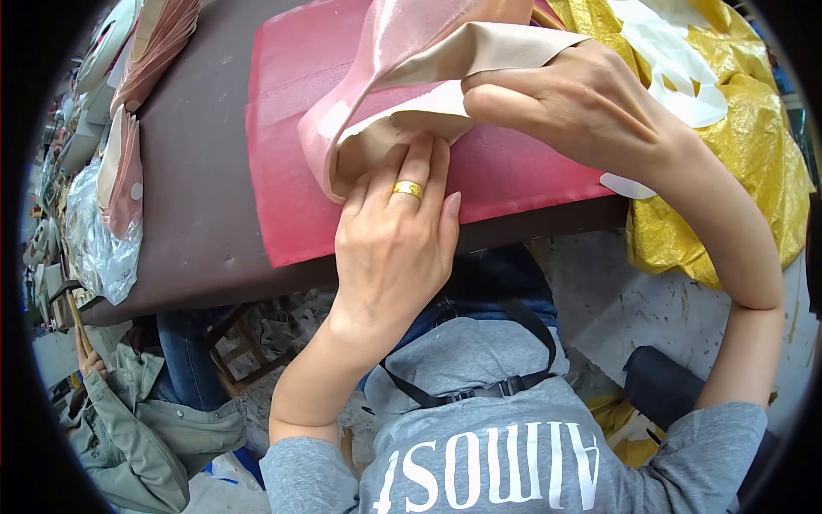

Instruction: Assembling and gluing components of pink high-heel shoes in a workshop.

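Seemingly smoothing the curled pink-and-beige sheet under near-together fingers of the left hand, while clamping its edge in bent fingers of the right hand; probably calling for steady tension next. Cannot see the right fingertips, or the sheet's cut-off end beyond the fingers.

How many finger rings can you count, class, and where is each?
1: the gold ring on the left hand. Some fingers of the right hand are out of sight, so another may be hidden.
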{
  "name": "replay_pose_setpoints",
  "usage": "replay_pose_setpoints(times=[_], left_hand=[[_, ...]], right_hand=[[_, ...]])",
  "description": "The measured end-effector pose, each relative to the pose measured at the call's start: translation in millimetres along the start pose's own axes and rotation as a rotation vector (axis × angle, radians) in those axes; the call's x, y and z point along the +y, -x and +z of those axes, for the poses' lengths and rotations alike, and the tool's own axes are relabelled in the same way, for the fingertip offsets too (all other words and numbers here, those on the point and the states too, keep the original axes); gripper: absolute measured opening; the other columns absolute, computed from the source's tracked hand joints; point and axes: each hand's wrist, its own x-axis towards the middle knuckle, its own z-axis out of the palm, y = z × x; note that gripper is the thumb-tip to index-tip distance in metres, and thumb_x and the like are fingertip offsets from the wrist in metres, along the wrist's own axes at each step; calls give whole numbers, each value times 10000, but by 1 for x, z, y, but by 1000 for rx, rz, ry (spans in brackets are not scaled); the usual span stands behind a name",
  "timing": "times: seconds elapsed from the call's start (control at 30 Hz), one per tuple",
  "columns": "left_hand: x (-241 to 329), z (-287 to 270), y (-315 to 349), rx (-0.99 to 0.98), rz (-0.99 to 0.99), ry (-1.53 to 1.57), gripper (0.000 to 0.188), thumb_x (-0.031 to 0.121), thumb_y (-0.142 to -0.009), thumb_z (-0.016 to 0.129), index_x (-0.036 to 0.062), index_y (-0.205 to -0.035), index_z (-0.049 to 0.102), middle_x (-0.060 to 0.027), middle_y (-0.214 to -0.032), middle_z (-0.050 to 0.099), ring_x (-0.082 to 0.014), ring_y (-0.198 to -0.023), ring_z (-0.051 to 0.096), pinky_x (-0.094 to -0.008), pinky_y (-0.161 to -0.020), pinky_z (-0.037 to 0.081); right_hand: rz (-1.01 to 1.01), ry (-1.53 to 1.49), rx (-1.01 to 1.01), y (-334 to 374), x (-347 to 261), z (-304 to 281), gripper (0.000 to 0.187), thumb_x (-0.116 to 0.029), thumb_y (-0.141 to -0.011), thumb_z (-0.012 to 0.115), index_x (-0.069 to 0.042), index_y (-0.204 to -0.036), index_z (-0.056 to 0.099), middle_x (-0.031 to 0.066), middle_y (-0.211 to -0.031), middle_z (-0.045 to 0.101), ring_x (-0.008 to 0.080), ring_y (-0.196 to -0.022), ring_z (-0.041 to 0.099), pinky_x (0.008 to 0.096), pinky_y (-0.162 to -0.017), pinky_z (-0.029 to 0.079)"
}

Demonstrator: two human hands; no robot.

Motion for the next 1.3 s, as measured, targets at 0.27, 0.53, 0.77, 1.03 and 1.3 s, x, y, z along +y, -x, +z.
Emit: replay_pose_setpoints(times=[0.27,0.53,0.77,1.03,1.3], left_hand=[[6,9,-9,-3,-14,17,386,199,-842,614,35,-1192,610,-103,-1206,555,-246,-1076,537,-351,-911,420],[22,12,-25,-93,-95,-88,395,252,-847,591,97,-1211,599,-128,-1171,510,-299,-1113,444,-452,-931,342],[16,25,-20,41,24,-17,434,274,-841,583,118,-1247,568,-189,-1192,483,-343,-1121,397,-523,-922,305],[10,-32,-23,-225,-70,117,466,264,-836,571,78,-1262,529,-260,-1198,520,-392,-1074,505,-504,-892,417],[-10,-145,51,-176,283,594,361,69,-751,628,28,-1100,545,-192,-1029,593,-338,-878,604,-389,-758,520]], right_hand=[[125,185,17,16,8,24,146,-157,-792,633,-115,-856,509,9,-668,545,180,-505,509,317,-500,407],[258,199,-87,10,-2,27,135,-174,-801,643,-114,-863,539,7,-626,556,186,-474,513,324,-471,397],[376,-234,-162,-9,0,4,154,-192,-790,687,-98,-878,602,9,-618,557,188,-489,517,310,-496,420],[459,-407,-440,-91,-4,-39,173,-129,-748,731,-84,-890,642,20,-679,579,188,-549,537,312,-588,480],[55,-397,-126,-53,-39,-73,94,-39,-751,662,-66,-815,598,61,-801,583,233,-740,575,360,-793,500]])
